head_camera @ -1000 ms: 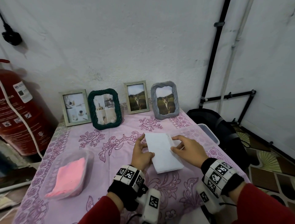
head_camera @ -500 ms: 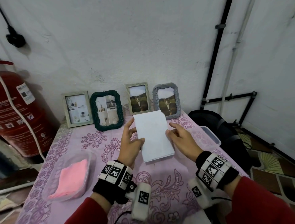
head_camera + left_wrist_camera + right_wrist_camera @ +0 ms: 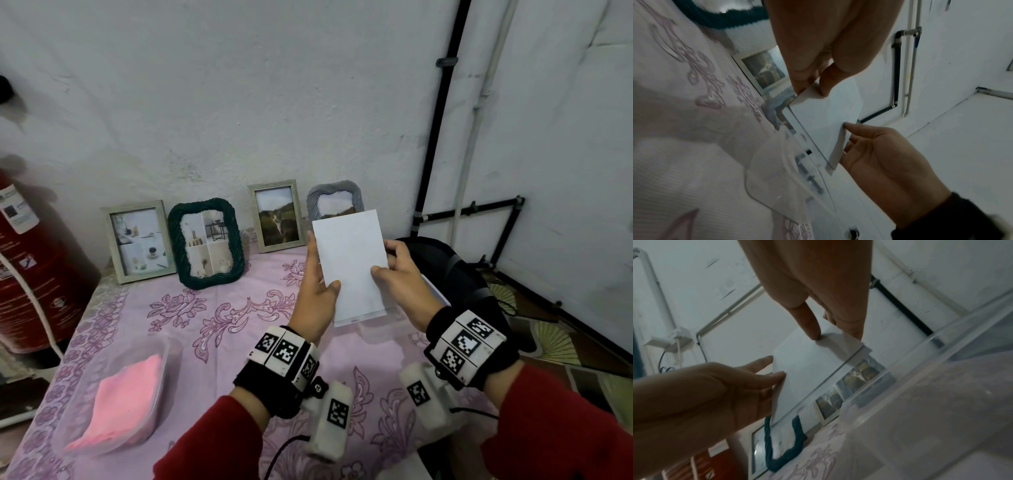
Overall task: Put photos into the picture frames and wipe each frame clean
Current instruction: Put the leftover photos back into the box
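Note:
Both hands hold a white stack of photos upright above the table, blank back toward me. My left hand pinches its left edge, thumb in front. My right hand pinches the right edge. In the left wrist view the thumb and a finger of the left hand clamp the stack. The right wrist view shows the right hand gripping the stack at a corner. Against the wall stand a pale frame, a green rope frame, a wooden cat-photo frame and a grey frame, partly hidden by the stack.
A clear tub with a pink cloth sits at the table's front left. A clear box lies under the hands near the right edge. A red extinguisher stands left of the table, a black bag right.
The stack lay flat on the cloth a second ago. Both hands have lifted it, tipped it upright and carried it right, so it now covers part of the grey frame.

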